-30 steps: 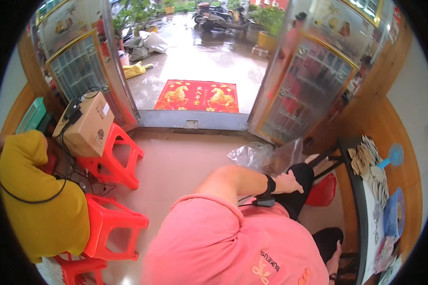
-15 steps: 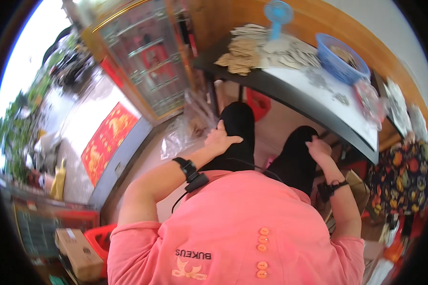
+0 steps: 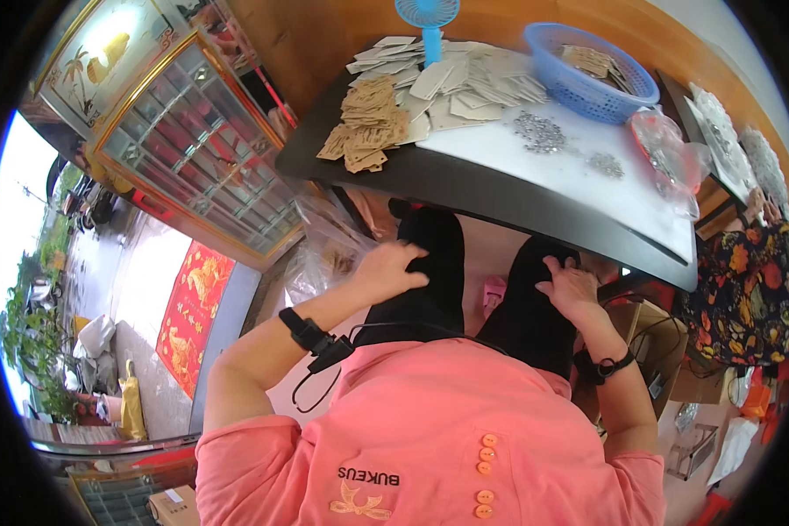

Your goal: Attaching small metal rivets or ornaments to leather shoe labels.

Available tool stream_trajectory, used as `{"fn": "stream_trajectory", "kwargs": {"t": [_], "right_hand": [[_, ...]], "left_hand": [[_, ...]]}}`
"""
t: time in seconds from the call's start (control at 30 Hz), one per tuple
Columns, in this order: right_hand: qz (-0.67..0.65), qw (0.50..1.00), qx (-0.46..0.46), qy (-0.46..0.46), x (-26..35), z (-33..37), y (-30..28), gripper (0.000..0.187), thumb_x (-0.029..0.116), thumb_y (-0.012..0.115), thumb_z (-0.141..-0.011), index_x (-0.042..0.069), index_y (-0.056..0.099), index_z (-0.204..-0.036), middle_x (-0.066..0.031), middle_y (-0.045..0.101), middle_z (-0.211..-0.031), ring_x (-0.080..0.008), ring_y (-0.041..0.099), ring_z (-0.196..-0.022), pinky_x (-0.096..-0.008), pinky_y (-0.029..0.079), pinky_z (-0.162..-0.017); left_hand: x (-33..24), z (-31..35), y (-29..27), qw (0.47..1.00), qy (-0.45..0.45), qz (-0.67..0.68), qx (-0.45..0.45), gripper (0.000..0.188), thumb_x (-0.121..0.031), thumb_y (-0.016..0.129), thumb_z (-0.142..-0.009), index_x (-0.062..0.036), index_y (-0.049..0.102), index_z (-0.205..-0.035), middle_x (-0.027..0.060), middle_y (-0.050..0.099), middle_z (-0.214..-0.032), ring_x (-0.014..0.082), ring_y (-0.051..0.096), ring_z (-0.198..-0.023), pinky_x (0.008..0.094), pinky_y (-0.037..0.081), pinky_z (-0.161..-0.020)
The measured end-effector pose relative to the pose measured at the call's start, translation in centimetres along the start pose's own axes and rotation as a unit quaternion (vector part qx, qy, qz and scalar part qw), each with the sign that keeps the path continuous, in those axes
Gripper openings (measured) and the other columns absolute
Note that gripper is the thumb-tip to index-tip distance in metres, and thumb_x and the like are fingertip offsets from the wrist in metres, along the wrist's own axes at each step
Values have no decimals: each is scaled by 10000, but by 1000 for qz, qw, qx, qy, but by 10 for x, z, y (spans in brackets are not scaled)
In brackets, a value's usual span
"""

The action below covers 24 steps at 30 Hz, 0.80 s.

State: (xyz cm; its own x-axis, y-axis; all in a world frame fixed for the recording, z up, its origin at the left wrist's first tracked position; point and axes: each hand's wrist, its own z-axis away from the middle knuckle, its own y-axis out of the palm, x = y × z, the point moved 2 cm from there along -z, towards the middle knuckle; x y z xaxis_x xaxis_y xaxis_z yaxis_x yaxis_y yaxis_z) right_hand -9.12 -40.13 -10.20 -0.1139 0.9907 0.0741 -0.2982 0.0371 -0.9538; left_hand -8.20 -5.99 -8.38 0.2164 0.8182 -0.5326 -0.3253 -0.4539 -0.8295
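Observation:
My left hand [image 3: 393, 272] rests on my left thigh, thumb apart from the fingers, holding nothing. On the other thigh, near the knee, lies my right hand [image 3: 570, 287] with its fingers loosely spread and nothing in them. Beyond my knees stands a black table [image 3: 394, 188] with a white sheet [image 3: 579, 197] on top. Brown cards [image 3: 368, 118] are heaped at its left, beside a pile of white cards [image 3: 465, 88]. Small shiny pieces [image 3: 539, 131] lie scattered on the sheet, with a clear and red plastic bag [image 3: 666, 153] to their right.
A blue basket [image 3: 592, 101] holding brown cards and a small blue fan [image 3: 430, 39] stand at the back. At right sits another person in a dark floral garment [image 3: 741, 289]. A glass cabinet [image 3: 193, 140] stands at left, and a cardboard box [image 3: 644, 351] near my right forearm.
The view has shifted, so the table appears larger and nearer. My left hand has moved slightly back along the thigh; my right hand's fingers are now more spread.

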Motion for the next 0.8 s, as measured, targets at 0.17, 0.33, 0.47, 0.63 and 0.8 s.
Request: {"fn": "stream_trajectory", "kwargs": {"t": [0.17, 0.33, 0.47, 0.63, 0.8], "right_hand": [[0, 1000, 4, -9, 7, -14, -5, 557, 382, 669, -851, 111, 507, -1310, -216, 620, -1147, -409, 593, -1092, -519, 429, -939], [39, 998, 23, -39, 17, -29, -16, 538, 402, 663, -859, 116, 519, -1292, -228, 632, -1164, -395, 591, -1126, -511, 426, -974], [79, 994, 52, -58, 25, -36, -16, 538, 422, 654, -863, 114, 524, -1284, -236, 634, -1141, -381, 603, -1112, -501, 444, -961], [131, 990, 25, -36, 42, -16, 1, 503, 435, 630, -879, 103, 536, -1245, -211, 625, -1128, -392, 621, -1065, -502, 466, -928], [143, 989, 5, -27, 34, -10, 11, 536, 448, 579, -903, 132, 506, -1330, -213, 591, -1163, -407, 597, -1077, -509, 453, -917]], "left_hand": [[-23, 9, -60, 944, 121, 206, -227, 235, -66, 717, -762, -18, 689, -989, 80, 626, -739, 223, 589, -644, 321, 482, -579], [6, 4, -124, 829, 106, -126, -534, 402, -251, 722, -841, -38, 615, -1163, 133, 617, -1054, 285, 591, -953, 398, 471, -804], [32, -35, -144, 868, 27, -141, -475, 788, -579, 649, -813, -32, 465, -1350, 187, 551, -1216, 362, 481, -1130, 480, 375, -919], [18, -82, -167, 928, -76, -22, -365, 1064, -808, 549, -730, -8, 401, -1416, 259, 527, -1297, 382, 442, -1244, 506, 338, -999], [7, -123, -188, 944, -110, -103, -294, 833, -575, 692, -712, -64, 522, -1347, 180, 578, -1279, 344, 471, -1223, 526, 350, -971]]}}
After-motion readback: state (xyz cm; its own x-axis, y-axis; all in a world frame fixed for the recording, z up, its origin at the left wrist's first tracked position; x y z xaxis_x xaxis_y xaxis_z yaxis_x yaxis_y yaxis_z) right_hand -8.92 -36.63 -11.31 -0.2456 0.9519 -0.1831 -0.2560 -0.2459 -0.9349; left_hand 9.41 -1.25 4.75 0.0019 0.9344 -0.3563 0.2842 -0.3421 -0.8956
